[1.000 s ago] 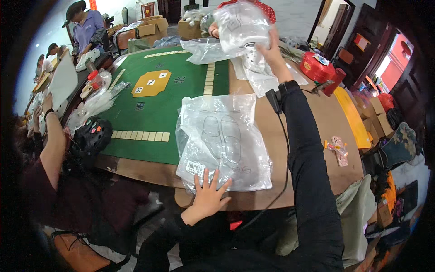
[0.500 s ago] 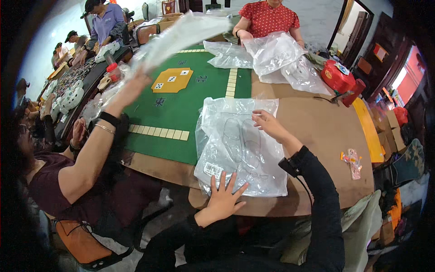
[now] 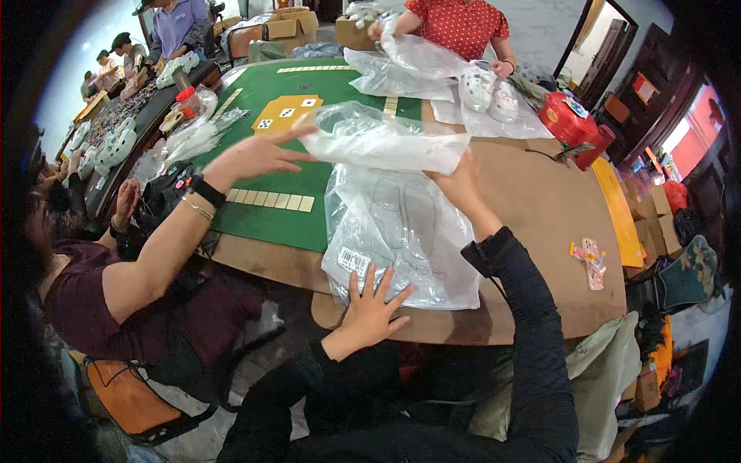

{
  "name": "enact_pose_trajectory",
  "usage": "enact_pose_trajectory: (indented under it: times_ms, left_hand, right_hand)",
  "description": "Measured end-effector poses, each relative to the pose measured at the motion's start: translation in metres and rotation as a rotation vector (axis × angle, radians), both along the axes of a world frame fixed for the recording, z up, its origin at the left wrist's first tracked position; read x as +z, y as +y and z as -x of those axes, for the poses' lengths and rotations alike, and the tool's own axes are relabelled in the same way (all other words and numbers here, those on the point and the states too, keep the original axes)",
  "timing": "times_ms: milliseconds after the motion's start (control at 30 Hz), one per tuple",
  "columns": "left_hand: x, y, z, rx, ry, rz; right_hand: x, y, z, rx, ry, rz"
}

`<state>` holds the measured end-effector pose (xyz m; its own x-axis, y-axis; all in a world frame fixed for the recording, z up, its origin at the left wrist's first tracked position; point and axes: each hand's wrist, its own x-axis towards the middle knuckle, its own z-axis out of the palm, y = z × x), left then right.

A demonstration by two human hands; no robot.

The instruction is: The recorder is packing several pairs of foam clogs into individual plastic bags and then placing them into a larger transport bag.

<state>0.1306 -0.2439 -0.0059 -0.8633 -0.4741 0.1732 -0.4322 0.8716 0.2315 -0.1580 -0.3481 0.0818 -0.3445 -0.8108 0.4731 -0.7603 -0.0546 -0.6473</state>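
Clear bag (image 3: 413,239) lies lengthwise, near-to-far — left fingers (image 3: 369,284) spread on it, right fingers (image 3: 442,182) pinching a raised bag (image 3: 386,148).

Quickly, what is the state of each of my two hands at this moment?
Left hand: open, spread over the flat plastic bag, not gripping it.
Right hand: closed, holding the right end of the raised plastic bag.

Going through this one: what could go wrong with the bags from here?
1. The crumpled translucent plastic bag in the right hand is above the flat clear plastic bag with dark shoe-shaped outlines; it might drag it.
2. The spread left hand covers only the flat bag's near edge; the far end could shift.
3. A co-worker's bare hand reaches close; hands might collide.
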Motion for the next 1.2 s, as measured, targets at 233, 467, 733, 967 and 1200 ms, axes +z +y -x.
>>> enact_pose_trajectory:
  times_ms: [233, 467, 733, 967, 1200]
  left_hand:
    - [-0.003, 0.001, -0.008, 0.041, 0.009, 0.048]
    - [-0.006, 0.007, 0.004, 0.083, -0.004, 0.029]
    - [-0.006, 0.012, 0.012, 0.114, 0.011, 0.017]
    - [-0.011, 0.011, 0.014, 0.115, 0.051, 0.022]
    - [0.000, 0.013, 0.017, 0.104, 0.011, 0.017]
  right_hand:
    - [0.037, 0.025, 0.003, -0.291, -0.102, 0.298]
    - [0.114, 0.106, 0.102, -0.534, -0.353, 0.138]
    - [0.194, 0.213, 0.057, -0.079, -0.894, 0.195]
    - [0.205, 0.186, -0.031, 0.113, -1.109, 0.161]
    - [0.124, 0.039, -0.018, 0.393, -1.818, 0.106]
